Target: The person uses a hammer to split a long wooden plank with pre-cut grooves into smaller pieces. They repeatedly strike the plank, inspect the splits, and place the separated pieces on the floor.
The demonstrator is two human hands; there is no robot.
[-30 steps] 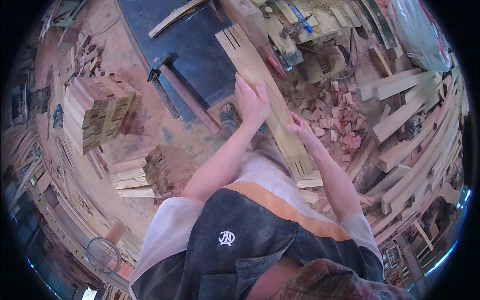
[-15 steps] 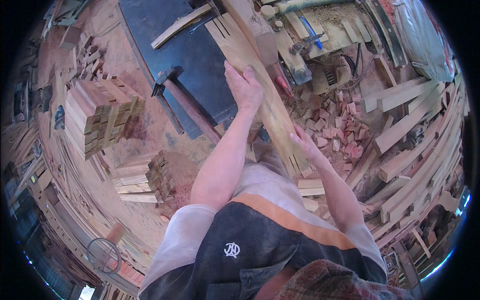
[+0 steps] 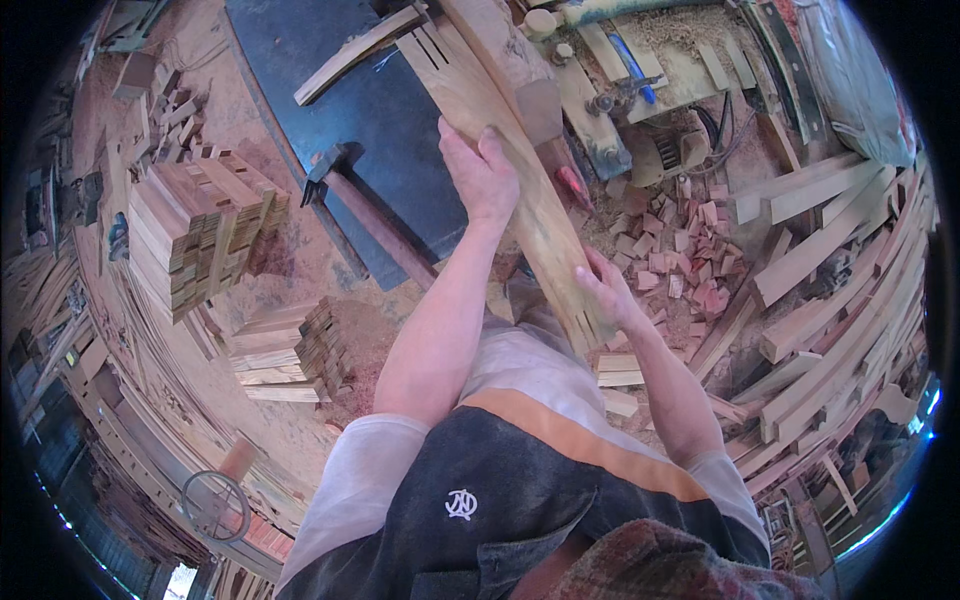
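Note:
A long wooden board (image 3: 540, 205) with narrow slots cut in both ends slants across the middle, from far left to near right. My left hand (image 3: 482, 178) is closed on its left edge toward the far end, thumb over the top face. Nearer my body, my right hand (image 3: 610, 292) grips the opposite edge, some of its fingers hidden by the board. Left of my left hand, a hammer (image 3: 375, 215) with a wooden handle lies on a dark work surface (image 3: 300, 130). Beyond it lies a narrow wood strip (image 3: 358, 55).
Stacked wood pieces (image 3: 200, 230) and a smaller stack (image 3: 290, 350) stand on the left floor. A machine (image 3: 605, 105) covered in sawdust is at the far right. Small offcuts (image 3: 685, 240) lie heaped below it. Long planks (image 3: 830, 270) are piled along the right.
The board and both hands have shifted slightly; its far end sits a little farther left in view. Both hands keep hold of it.

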